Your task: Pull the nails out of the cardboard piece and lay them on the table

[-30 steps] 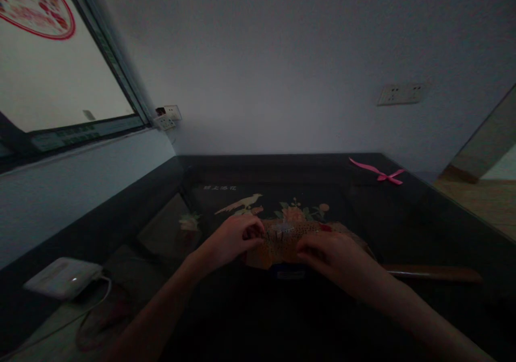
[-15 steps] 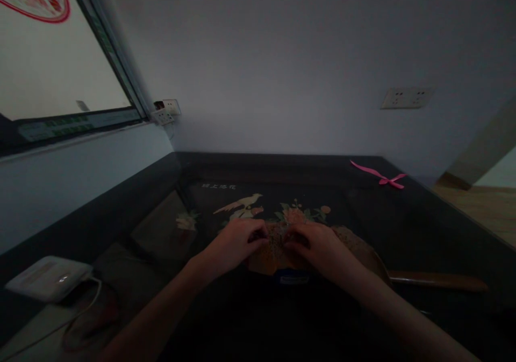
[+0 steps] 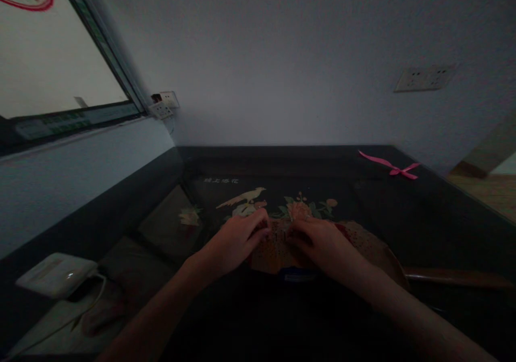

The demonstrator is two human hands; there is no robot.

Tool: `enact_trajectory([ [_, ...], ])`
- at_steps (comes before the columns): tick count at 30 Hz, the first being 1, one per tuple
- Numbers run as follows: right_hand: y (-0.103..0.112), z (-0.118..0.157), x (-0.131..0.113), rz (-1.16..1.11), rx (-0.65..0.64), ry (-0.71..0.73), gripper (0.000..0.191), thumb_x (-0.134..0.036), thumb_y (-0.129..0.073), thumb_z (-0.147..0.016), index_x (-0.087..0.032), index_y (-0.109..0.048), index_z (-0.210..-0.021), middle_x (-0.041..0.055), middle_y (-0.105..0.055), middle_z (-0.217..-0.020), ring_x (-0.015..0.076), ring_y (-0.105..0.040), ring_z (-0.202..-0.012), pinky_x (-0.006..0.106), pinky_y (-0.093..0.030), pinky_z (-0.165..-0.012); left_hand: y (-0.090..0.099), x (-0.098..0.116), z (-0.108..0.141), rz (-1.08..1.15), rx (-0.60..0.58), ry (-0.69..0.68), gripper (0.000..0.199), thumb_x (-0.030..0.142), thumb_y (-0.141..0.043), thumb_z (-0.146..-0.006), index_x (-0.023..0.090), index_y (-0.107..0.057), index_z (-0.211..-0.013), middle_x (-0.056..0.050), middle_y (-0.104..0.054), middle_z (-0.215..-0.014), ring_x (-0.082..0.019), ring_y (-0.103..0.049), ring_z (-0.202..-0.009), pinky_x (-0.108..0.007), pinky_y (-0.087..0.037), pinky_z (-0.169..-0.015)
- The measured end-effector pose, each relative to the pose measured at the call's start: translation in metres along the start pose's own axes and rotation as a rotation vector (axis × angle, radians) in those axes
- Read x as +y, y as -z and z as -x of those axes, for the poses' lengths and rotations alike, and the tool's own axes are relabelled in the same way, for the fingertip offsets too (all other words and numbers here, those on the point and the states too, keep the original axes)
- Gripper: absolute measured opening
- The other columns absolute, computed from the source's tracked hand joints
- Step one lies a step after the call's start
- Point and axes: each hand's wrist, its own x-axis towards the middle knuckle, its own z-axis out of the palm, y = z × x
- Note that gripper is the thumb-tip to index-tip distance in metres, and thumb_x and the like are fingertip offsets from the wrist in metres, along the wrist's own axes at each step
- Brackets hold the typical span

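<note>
A brown and orange speckled piece (image 3: 268, 260) with a dark blue, lettered lower edge lies on the dark table in front of me. My left hand (image 3: 242, 238) is over its left side, thumb and fingers curled into a pinch. Opposite it, my right hand (image 3: 316, 241) has its fingers bent in a pinch over the right side. A narrow gap separates the fingertips, and what they grip is too dark and small to make out. Beyond my right hand lies a round brown speckled thing (image 3: 365, 238) with a wooden handle (image 3: 455, 277), partly covered by that hand.
The dark tabletop (image 3: 363, 195) bears a printed bird and flowers. A pink ribbon (image 3: 399, 171) lies at the back right. At the left stands a white device (image 3: 60, 276) with a cable. Sockets (image 3: 425, 78) are on the wall, and a window (image 3: 52, 50) is at the left.
The view has shifted slightly, so the ribbon and wooden handle appear farther right. Both hands stay over the speckled piece, with only small finger movements.
</note>
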Motion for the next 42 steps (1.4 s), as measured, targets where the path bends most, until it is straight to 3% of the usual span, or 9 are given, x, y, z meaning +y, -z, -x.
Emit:
enact_trajectory([
  [4,0.001,0.002,-0.002,0.008,0.02,0.009,0.014,-0.013,-0.057,-0.087,-0.017,-0.069,-0.082,0.0045,-0.069,-0.077,0.0179,-0.063,-0.072,0.029,-0.041,-0.063,0.0,0.001,-0.001,0.011,0.05,-0.021,0.013,0.025,-0.049,-0.091,0.019,-0.058,-0.085,-0.002,-0.064,-0.081,-0.018,-0.061,-0.075,-0.026,-0.044,-0.064],
  [7,0.003,0.002,-0.004,0.003,0.029,0.013,0.014,-0.014,-0.057,-0.088,-0.017,-0.069,-0.082,0.0046,-0.069,-0.078,0.0178,-0.063,-0.073,0.029,-0.042,-0.065,-0.002,0.002,-0.002,0.074,0.071,-0.018,0.01,0.022,-0.052,-0.087,0.019,-0.059,-0.083,0.0,-0.063,-0.074,-0.015,-0.059,-0.067,-0.025,-0.043,-0.059],
  [14,0.004,0.001,-0.004,-0.074,0.045,0.028,0.017,-0.01,-0.06,-0.086,-0.018,-0.074,-0.09,0.0039,-0.071,-0.083,0.0174,-0.065,-0.08,0.029,-0.045,-0.07,-0.013,0.008,-0.003,0.209,0.03,0.005,0.011,0.014,-0.051,-0.084,0.019,-0.059,-0.089,-0.001,-0.065,-0.079,-0.016,-0.063,-0.073,-0.026,-0.048,-0.064],
  [30,-0.005,-0.003,-0.007,-0.185,0.116,-0.023,0.02,-0.008,-0.065,-0.08,-0.02,-0.077,-0.089,0.0049,-0.076,-0.084,0.02,-0.068,-0.08,0.031,-0.048,-0.071,-0.019,0.007,-0.007,0.006,0.028,-0.024,0.008,0.019,-0.061,-0.088,0.018,-0.069,-0.088,-0.002,-0.07,-0.084,-0.018,-0.064,-0.077,-0.029,-0.049,-0.07],
  [42,-0.01,0.002,-0.01,-0.316,0.243,-0.066,0.018,-0.011,-0.065,-0.081,-0.022,-0.078,-0.083,0.0044,-0.077,-0.083,0.0215,-0.069,-0.077,0.033,-0.048,-0.069,-0.021,0.001,-0.008,0.052,0.047,-0.028,0.007,0.018,-0.066,-0.086,0.019,-0.073,-0.086,-0.002,-0.074,-0.084,-0.018,-0.068,-0.079,-0.03,-0.051,-0.072],
])
